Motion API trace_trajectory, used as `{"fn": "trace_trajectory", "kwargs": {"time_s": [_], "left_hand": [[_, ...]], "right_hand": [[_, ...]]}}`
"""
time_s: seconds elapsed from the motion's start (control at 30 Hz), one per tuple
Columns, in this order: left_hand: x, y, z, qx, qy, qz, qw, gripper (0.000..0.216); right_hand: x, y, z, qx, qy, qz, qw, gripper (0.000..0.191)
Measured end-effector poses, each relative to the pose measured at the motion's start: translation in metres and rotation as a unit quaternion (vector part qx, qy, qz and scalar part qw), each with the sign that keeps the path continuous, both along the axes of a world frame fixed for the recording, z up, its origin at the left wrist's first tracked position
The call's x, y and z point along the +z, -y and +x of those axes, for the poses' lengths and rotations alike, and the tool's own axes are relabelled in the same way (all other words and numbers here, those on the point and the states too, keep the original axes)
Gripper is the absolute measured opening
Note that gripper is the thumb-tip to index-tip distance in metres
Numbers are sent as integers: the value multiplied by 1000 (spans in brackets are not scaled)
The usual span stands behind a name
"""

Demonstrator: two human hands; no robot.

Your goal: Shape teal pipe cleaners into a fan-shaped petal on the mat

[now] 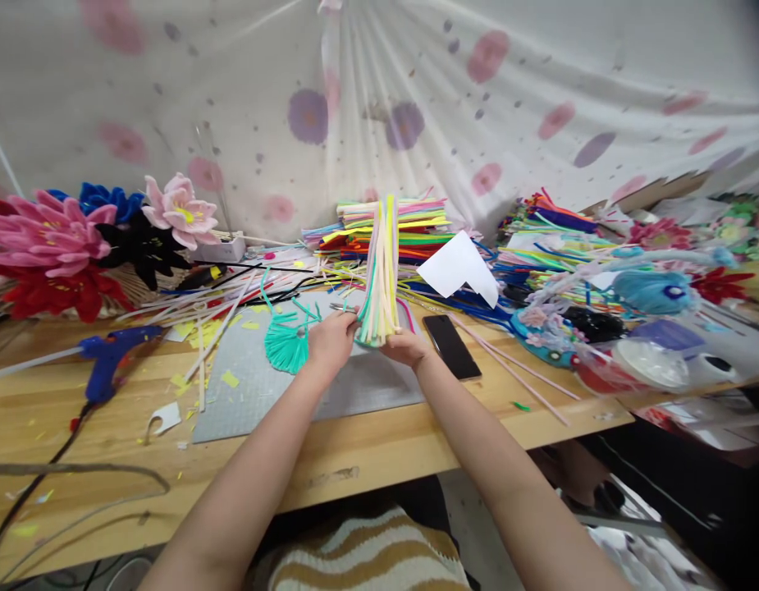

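Note:
Both my hands hold one upright bundle of pastel pipe cleaners over a grey cutting mat. My left hand is closed on the bundle's lower left side, and small metal scissors show just above its fingers. My right hand is closed on the bundle's bottom from the right. A teal fan-shaped pipe-cleaner piece lies on the mat just left of my left hand.
A black phone lies right of my hands. Stacked coloured pipe cleaners and white paper sit behind. A blue glue gun rests at left, near pipe-cleaner flowers. Craft clutter fills the right side.

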State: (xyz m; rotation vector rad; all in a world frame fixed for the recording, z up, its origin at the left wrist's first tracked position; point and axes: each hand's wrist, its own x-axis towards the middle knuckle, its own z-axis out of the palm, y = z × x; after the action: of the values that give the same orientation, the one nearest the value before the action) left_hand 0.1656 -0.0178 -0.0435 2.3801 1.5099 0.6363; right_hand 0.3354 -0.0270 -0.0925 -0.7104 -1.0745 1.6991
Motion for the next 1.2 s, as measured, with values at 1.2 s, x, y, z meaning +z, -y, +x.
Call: {"fn": "trace_trajectory", "kwargs": {"time_s": [1.2], "left_hand": [[6,3,-13,-49,353,-474,805,17]], "right_hand": [[33,-17,14,-123,-119,-51,984,43]]}}
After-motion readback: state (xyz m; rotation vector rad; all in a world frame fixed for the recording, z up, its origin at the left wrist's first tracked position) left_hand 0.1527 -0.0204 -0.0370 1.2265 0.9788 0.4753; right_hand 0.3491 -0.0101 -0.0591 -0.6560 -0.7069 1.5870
